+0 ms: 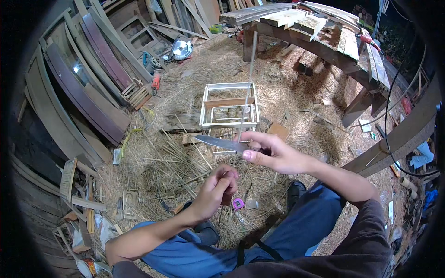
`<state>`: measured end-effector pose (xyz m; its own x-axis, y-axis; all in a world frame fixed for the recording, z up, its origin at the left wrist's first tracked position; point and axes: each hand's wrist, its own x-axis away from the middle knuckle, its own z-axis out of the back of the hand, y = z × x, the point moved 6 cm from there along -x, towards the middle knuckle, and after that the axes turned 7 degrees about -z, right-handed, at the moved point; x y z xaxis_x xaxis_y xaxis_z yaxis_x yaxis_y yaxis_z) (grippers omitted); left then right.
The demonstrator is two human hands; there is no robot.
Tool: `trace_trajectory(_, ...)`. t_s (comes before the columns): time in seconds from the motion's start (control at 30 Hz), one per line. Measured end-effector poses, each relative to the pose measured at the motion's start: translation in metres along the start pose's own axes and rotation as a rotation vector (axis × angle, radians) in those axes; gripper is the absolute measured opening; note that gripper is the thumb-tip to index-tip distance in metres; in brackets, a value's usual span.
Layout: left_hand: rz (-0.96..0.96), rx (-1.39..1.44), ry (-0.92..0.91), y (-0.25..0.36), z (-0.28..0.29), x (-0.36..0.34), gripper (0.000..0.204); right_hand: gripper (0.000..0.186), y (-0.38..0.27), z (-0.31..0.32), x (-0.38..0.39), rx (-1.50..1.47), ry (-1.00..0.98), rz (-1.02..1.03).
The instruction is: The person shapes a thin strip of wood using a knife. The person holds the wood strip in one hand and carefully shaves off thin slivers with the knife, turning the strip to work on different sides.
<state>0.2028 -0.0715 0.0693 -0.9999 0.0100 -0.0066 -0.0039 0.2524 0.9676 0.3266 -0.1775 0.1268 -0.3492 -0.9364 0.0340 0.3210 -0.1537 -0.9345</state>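
My right hand (273, 152) grips a knife (218, 142) by its handle, its grey blade pointing left. A long thin strip, apparently bamboo (250, 74), rises past the blade and my right index finger toward the far side. Its lower run lines up with my left hand (218, 185), which is closed around it below the blade; the stretch between is hard to make out. A reddish-brown piece (226, 199) shows under the left fingers. Beyond the knife stands a pale wooden frame (227, 86) with crossbars.
Shavings and loose strips (171, 162) cover the ground. A pink tape measure (238, 204) lies between my feet. Curved wooden panels (79, 92) lean at left, near a circular saw (150, 62) and a red power tool (155, 81). A plank-covered workbench (301, 34) stands far right; a beam (394, 139) slants nearby.
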Motion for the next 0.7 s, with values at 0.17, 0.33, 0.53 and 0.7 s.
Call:
trace_trajectory(0.17,0.031,0.072,0.038,0.009,-0.003,-0.01,0.014,0.04,0.001,-0.002,-0.003,-0.123,0.017,0.081)
trace_trajectory(0.33,0.034,0.052,0.12,0.002,0.003,-0.018,0.018,0.047,-0.006,-0.003,0.0,0.127,0.01,0.111)
trace_trajectory(0.53,0.08,0.063,0.07,0.0,0.001,-0.02,0.016,0.047,-0.01,0.0,0.008,0.575,0.11,0.183)
trace_trajectory(0.7,0.06,0.068,0.109,0.003,-0.003,-0.017,0.013,0.044,-0.012,0.006,0.013,0.628,0.211,0.289)
